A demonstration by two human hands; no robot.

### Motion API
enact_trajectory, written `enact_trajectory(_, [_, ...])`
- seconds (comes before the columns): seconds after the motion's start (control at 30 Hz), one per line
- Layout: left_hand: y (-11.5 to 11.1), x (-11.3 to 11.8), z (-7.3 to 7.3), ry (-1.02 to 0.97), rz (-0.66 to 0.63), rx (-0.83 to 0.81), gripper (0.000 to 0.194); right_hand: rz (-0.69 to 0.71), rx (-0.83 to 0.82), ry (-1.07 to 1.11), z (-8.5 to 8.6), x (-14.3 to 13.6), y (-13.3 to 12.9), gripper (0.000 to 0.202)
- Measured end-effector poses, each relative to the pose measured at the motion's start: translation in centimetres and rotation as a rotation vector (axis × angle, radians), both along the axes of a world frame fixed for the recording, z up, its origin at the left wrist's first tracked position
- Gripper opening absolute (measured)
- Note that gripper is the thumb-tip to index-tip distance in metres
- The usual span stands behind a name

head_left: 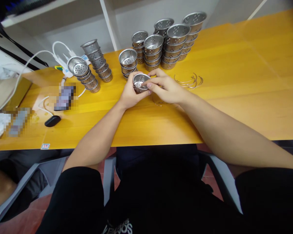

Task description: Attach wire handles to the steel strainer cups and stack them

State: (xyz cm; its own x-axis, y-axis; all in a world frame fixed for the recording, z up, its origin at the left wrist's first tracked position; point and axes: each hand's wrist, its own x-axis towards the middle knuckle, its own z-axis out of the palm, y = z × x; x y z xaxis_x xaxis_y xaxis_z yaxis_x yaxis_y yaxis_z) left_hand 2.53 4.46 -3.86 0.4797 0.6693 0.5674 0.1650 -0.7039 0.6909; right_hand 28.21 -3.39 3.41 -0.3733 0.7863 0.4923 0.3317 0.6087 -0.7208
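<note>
A small perforated metal cup [141,78] is held above the yellow table [146,130], its opening facing up. My left hand [130,94] wraps round its left side and underside, with the thumb along the near side. From the right, my right hand [167,87] reaches over the rim, its fingers bent at the cup's mouth; whether they pinch anything is too small to tell. Thin curved wires [192,83] lie on the table to the right of my right hand. Just behind the held cup stands a short stack of similar cups [128,60].
Tall stacks of metal cups [174,47] stand at the back centre and right. Two leaning stacks [97,60] are at the back left. A phone [64,97], white cables and a black oval object [52,121] lie at left. Another person's knee shows at lower left.
</note>
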Motion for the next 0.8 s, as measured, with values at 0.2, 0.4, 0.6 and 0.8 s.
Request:
enact_trajectory(0.2, [-0.2, 0.2, 0.0, -0.019, -0.034, 0.011, 0.117, 0.016, -0.003, 0.001, -0.3, -0.4, -0.1, 0.072])
enact_trajectory(0.4, [0.0, 0.2, -0.3, -0.018, -0.082, 0.051, 0.113, -0.098, 0.052, 0.098, 1.0, -0.3, -0.7, 0.082])
enact_trajectory(0.6, [-0.3, -0.3, 0.6, 0.023, -0.023, 0.041, 0.114, -0.179, 0.082, 0.2, 0.6, 0.2, 0.2, 0.08])
enact_trajectory(0.8, [-0.9, -1.5, 6.0, -0.014, 0.146, 0.181, 0.111, -0.21, 0.045, 0.231, -0.4, 0.6, 1.2, 0.08])
